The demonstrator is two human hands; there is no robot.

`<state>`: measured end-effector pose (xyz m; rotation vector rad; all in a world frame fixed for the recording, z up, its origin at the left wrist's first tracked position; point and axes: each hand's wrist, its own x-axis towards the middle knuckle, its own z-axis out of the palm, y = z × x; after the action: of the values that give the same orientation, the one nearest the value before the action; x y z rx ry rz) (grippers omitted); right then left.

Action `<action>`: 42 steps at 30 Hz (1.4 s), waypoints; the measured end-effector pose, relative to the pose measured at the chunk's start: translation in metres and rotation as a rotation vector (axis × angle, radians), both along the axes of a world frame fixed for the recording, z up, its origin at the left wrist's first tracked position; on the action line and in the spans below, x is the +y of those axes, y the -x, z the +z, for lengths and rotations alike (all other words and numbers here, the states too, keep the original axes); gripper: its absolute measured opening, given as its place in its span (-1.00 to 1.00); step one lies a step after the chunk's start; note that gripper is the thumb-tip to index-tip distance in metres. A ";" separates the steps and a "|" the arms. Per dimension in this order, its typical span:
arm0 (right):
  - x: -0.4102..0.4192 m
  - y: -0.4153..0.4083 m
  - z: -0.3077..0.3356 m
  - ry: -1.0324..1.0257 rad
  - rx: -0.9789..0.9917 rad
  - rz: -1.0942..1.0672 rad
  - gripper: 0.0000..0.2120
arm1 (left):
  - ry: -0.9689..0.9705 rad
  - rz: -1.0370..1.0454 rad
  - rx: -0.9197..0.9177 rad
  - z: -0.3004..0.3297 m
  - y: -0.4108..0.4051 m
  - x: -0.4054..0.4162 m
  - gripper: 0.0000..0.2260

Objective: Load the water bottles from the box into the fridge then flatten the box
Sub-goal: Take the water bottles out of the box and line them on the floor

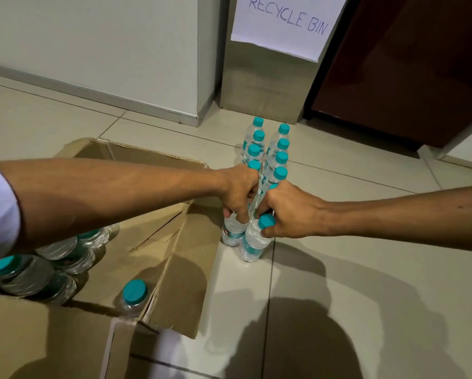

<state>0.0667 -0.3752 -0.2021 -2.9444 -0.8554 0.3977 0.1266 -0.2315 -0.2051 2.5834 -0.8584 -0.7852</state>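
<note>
Our left hand (pixel 239 194) curls down over the neck of a water bottle (pixel 232 231) standing on the floor (pixel 352 255), fingers wrapped around its top so the cap is hidden. Our right hand (pixel 286 212) grips a second bottle (pixel 254 242) just beside it, fingers closed around the neck under the teal cap (pixel 266 221). The two hands nearly touch, and both bottles stand upright at the near end of a double row of bottles (pixel 267 151) that runs away from us toward the bin marked "RECYCLE BIN" (pixel 259 86).

The cardboard box (pixel 172 258) lies open to our left, its flap folded out close beside the held bottles. More bottles (pixel 62 258) lie inside it under our left forearm, and one stands in its near corner (pixel 134 295).

To our right the tiled floor is open up to the dark brown door (pixel 409 69); the wall (pixel 92 42) closes off the far left.
</note>
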 end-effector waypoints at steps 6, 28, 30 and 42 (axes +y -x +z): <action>-0.010 -0.001 -0.003 0.035 -0.015 -0.029 -0.70 | -0.023 0.018 -0.001 -0.010 0.003 -0.001 -0.69; -0.008 -0.009 0.009 0.088 -0.006 -0.120 -0.54 | -0.055 0.113 0.138 0.010 -0.004 0.007 -0.65; -0.002 -0.013 0.019 0.141 -0.021 -0.104 -0.54 | -0.053 0.091 0.119 0.021 -0.004 0.013 -0.65; 0.103 0.000 0.071 -0.088 -0.093 0.110 -0.69 | -0.151 0.213 -0.125 0.072 0.012 0.123 -0.72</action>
<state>0.0671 -0.2720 -0.1306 -2.8631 -1.0219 0.2227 0.1146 -0.1087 -0.1327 2.8234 -0.5625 -0.6554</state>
